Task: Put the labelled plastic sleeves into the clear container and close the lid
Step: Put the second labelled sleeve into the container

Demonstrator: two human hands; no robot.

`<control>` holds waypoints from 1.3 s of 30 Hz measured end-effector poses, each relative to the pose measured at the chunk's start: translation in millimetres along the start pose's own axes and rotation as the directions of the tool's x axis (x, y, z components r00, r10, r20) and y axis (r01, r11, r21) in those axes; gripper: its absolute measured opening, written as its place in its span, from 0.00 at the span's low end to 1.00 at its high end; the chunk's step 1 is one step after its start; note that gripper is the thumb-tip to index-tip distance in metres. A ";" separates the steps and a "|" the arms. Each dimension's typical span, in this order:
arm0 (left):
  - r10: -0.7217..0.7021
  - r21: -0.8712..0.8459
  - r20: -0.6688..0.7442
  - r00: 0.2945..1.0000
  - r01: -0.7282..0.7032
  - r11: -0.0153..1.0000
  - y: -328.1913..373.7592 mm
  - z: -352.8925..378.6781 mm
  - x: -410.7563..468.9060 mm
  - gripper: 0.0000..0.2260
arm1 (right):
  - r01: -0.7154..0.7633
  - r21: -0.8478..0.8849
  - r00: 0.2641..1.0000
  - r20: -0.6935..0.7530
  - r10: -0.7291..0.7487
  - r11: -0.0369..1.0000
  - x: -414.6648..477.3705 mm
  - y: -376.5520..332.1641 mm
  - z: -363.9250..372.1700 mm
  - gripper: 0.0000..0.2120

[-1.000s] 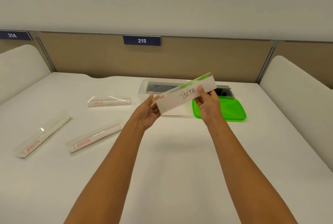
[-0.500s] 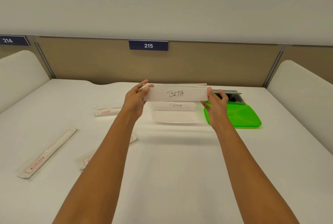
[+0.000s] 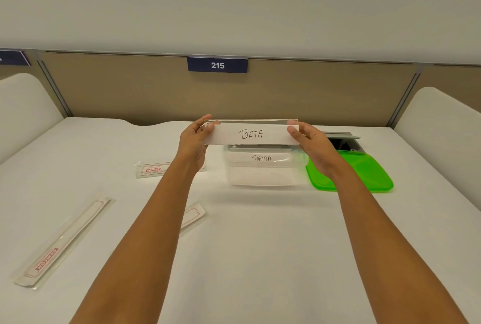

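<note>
I hold a clear plastic sleeve labelled BETA (image 3: 251, 134) level and lengthwise, just above the open clear container (image 3: 260, 178). My left hand (image 3: 194, 141) pinches its left end and my right hand (image 3: 313, 148) pinches its right end. Inside the container a sleeve labelled SIGMA (image 3: 261, 158) stands against the near wall. The green lid (image 3: 364, 175) lies flat on the table right of the container, partly behind my right wrist. Three more sleeves lie on the table: one (image 3: 153, 169) beside my left wrist, one (image 3: 194, 215) partly under my left forearm, one (image 3: 61, 241) at the far left.
The white table (image 3: 260, 245) is bounded by a tan back panel with a blue 215 sign (image 3: 217, 65) and white curved side dividers (image 3: 442, 120). A dark grey-framed cable opening (image 3: 343, 141) sits behind the green lid.
The BETA sleeve went from tilted to level and moved over the container. The head view shifted left and closer, so the container and lid appear further right.
</note>
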State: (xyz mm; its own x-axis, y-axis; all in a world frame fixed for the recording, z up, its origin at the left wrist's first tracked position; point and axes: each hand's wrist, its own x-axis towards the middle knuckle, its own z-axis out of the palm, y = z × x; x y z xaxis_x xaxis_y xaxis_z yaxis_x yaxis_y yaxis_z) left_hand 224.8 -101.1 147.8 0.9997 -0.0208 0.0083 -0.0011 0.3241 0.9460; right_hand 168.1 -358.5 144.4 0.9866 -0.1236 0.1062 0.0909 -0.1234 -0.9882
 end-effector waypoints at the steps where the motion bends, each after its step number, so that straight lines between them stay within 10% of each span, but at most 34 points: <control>1: 0.013 0.020 -0.002 1.000 -0.013 1.000 -0.9 -0.5 1.9 0.16 | 0.002 -0.005 1.000 0.008 -0.002 1.000 3.3 1.4 -0.4 0.12; 5: 0.076 0.267 -0.006 0.997 -0.072 0.961 -4.8 -5.2 12.4 0.14 | 0.008 -0.057 1.000 0.028 -0.006 0.998 15.4 4.6 -2.8 0.07; 12: 0.168 0.775 0.091 0.982 -0.176 0.607 -8.2 -6.9 34.9 0.14 | -0.028 -0.125 0.998 0.051 0.034 0.992 35.9 11.6 -8.5 0.10; 27: 0.057 0.918 0.284 0.957 -0.288 0.273 -6.0 27.7 72.1 0.18 | -0.091 -0.596 0.991 0.024 0.131 0.798 72.6 11.2 -47.2 0.12; 39: -0.143 0.927 0.318 0.937 -0.339 -0.162 -23.0 49.4 77.2 0.19 | 0.066 -0.928 0.948 0.173 0.268 0.365 82.2 16.7 -43.4 0.17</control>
State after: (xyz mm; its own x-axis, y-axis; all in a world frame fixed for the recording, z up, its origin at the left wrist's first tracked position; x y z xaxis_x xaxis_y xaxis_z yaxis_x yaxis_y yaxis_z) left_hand 300.8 -156.9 142.7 0.9303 -0.3661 -0.0243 -0.3591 -0.9221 0.1443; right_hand 244.8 -413.4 141.4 0.9830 0.0198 -0.1827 -0.0272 -0.9675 -0.2514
